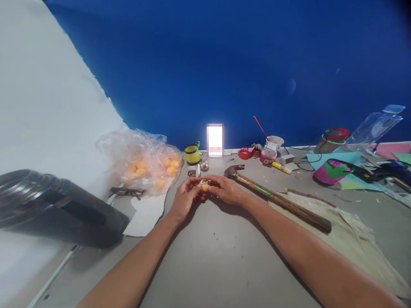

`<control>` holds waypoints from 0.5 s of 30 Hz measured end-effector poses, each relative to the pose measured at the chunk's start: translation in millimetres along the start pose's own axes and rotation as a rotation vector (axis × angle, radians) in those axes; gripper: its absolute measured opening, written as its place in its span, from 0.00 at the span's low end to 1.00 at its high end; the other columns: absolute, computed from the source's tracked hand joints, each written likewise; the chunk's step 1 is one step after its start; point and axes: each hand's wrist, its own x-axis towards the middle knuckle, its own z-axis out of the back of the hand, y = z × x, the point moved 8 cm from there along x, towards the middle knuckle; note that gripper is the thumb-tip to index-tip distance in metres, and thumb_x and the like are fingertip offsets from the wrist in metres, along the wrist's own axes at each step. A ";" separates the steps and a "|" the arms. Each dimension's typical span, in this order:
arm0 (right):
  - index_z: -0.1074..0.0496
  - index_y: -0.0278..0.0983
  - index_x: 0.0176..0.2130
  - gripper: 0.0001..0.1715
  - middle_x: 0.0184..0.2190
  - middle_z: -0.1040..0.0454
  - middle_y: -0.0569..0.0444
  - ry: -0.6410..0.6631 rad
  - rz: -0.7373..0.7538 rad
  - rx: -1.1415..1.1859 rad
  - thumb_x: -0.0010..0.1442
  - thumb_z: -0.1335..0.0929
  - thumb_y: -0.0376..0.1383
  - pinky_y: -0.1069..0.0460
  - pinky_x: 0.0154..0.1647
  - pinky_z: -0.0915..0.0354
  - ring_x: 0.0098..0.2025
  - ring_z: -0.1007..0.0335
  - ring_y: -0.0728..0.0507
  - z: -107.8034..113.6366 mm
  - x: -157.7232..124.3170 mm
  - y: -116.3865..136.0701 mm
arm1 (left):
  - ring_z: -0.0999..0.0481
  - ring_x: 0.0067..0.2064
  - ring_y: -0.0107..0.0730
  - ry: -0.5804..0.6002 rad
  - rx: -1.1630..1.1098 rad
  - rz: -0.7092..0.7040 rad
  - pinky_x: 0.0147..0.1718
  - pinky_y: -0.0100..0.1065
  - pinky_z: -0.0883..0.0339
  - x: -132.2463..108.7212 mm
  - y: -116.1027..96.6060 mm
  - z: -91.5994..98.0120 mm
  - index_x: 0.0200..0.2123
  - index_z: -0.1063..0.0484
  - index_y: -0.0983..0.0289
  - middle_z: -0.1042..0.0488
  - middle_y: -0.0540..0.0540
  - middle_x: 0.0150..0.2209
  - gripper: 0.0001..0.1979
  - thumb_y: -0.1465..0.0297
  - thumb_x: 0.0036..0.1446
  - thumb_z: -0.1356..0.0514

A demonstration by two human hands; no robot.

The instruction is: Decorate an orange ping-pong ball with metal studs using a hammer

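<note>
Between my hands is a small orange ball (204,187), with dark and silvery spots on its upper side. My left hand (185,196) pinches it from the left, thumb in front and fingers behind. From the right, my right hand (227,190) has its thumb and fingertips closed on the same ball. Just beyond my fingers lie a small flat dark case (192,173) and a small clear container of shiny bits (204,165). A claw hammer (282,199) with a wooden handle lies right of my right hand, its head toward the wall.
At left, a clear plastic bag (150,156) holds several orange balls, near dark glasses (127,191) and a big black bottle (64,209). A yellow cup (192,155), red paint pots (267,156), a glue tube (281,167) and scissors (362,171) line the back. Cloth (346,239) lies under the hammer.
</note>
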 end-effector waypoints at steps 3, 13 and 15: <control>0.30 0.37 0.60 0.25 0.36 0.20 0.54 -0.032 -0.058 0.023 0.65 0.32 0.37 0.52 0.37 0.35 0.32 0.28 0.47 2.1 -0.4 -6.1 | 0.23 0.28 0.28 0.019 0.017 0.010 0.29 0.32 0.27 -0.9 1.6 -1.1 0.44 0.24 0.66 0.21 0.55 0.34 0.20 0.62 0.51 0.27; 0.26 0.39 0.50 0.20 0.40 0.18 0.55 -0.136 -0.084 -0.221 0.58 0.26 0.38 0.52 0.36 0.39 0.33 0.28 0.47 9.9 -0.8 -8.2 | 0.20 0.37 0.35 0.026 0.187 -0.083 0.37 0.36 0.24 -6.6 -7.4 -6.9 0.44 0.22 0.65 0.20 0.57 0.42 0.20 0.60 0.50 0.27; 0.26 0.40 0.52 0.21 0.39 0.18 0.55 -0.125 -0.105 -0.336 0.59 0.26 0.40 0.52 0.36 0.40 0.35 0.26 0.45 8.7 -1.8 -6.6 | 0.22 0.35 0.34 0.008 0.234 -0.093 0.36 0.35 0.26 -5.8 -7.0 -5.7 0.43 0.23 0.64 0.20 0.55 0.40 0.22 0.60 0.48 0.26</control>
